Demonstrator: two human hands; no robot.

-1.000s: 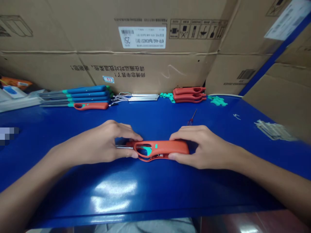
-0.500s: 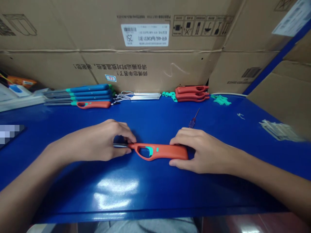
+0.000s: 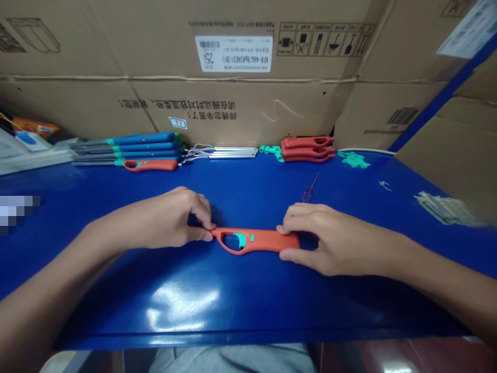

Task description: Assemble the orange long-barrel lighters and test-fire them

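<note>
An orange stick lighter point(image 3: 272, 240) with a green trigger lies level just above or on the blue table, its trigger loop towards the left. My left hand point(image 3: 174, 217) pinches the narrow front neck between thumb and fingertips. Any metal tube beyond the neck is hidden behind that hand. At the lighter's rear end, my right hand point(image 3: 330, 238) has its thumb on the near side and its fingers on the far side. Just behind the right hand lies a screwdriver point(image 3: 307, 195) with a purple handle.
Along the back lie stacked blue lighters point(image 3: 145, 147), an orange lighter point(image 3: 155, 165), silver tubes with wires point(image 3: 235, 153), red lighter shells point(image 3: 305, 151) and green parts point(image 3: 354, 159). Clear plastic packets point(image 3: 446, 208) are at the right. A cardboard wall point(image 3: 248, 111) stands behind.
My left fingers have closed in on the lighter's neck, and the dark metal tube seen before is now hidden. My right hand has slid slightly rightward towards the rear end.
</note>
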